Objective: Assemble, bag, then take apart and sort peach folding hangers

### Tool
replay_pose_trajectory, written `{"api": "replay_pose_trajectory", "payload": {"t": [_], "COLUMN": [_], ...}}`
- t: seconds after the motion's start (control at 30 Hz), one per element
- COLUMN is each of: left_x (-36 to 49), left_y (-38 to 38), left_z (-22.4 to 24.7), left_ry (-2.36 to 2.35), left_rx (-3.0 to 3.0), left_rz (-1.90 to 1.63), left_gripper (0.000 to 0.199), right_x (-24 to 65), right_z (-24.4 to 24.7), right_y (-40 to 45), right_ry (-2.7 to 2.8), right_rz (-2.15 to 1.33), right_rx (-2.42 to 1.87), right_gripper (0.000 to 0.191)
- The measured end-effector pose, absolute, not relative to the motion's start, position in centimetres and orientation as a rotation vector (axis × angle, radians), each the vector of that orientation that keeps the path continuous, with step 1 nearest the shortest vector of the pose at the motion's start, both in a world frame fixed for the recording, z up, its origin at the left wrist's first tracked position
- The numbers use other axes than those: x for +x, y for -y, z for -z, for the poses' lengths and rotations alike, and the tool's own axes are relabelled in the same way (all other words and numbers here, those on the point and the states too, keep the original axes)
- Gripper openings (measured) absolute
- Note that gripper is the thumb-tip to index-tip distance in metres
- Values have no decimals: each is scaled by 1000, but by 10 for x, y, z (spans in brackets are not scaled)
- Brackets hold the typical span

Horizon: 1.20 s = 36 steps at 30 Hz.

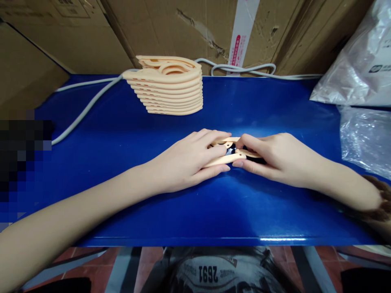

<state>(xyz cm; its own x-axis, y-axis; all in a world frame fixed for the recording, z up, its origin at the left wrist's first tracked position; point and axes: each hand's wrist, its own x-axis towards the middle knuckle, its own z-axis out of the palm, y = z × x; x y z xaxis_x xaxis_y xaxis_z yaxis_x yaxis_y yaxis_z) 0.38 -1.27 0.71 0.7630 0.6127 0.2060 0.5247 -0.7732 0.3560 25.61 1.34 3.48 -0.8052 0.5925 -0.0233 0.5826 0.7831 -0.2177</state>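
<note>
On a blue table [183,215], both bare hands meet over a cream plastic piece [232,158], about midway between the front and back edges and a little right of the middle; the left hand [195,156] covers its left part, fingers bent over the far side and thumb laid along the near side, so the piece is clamped between them; the right hand [281,156] grips its right end, thumb at the near bar and bent forefinger at the bars behind, the rest of its fingers mostly hidden; the near bar has a small dark hole by its right end, and a gap shows between the bars; how the parts join under the hands I cannot tell; near the back edge, left of the middle, stands a neat stack of cream plastic pieces [171,91], well apart from the hands; white cables [81,118] run along the back edge, one bending down toward the left edge; cardboard boxes [171,32] rise behind; at the back right corner sits a clear plastic bag [357,65], with a flat clear sheet [366,138] along the right edge in front of it.
</note>
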Motion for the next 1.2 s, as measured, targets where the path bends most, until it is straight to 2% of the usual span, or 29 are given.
{"api": "replay_pose_trajectory", "payload": {"t": [0.17,0.43,0.73,1.2], "left_x": [4,4,4,4], "left_y": [12,12,12,11], "left_z": [-8,-12,-10,-12], "left_ry": [-884,-872,-875,-865], "left_rx": [2672,2550,2553,2532], "left_rz": [-441,-440,-447,-462], "left_gripper": [39,36,35,36], "right_x": [257,257,257,257], "right_z": [-34,-34,-36,-33], "right_y": [-14,-16,-14,-7], "right_ry": [2907,2905,2883,2976], "right_rz": [-352,-391,-457,115], "right_rx": [-933,-987,-1060,-1021], "right_gripper": [39,56,56,65]}}
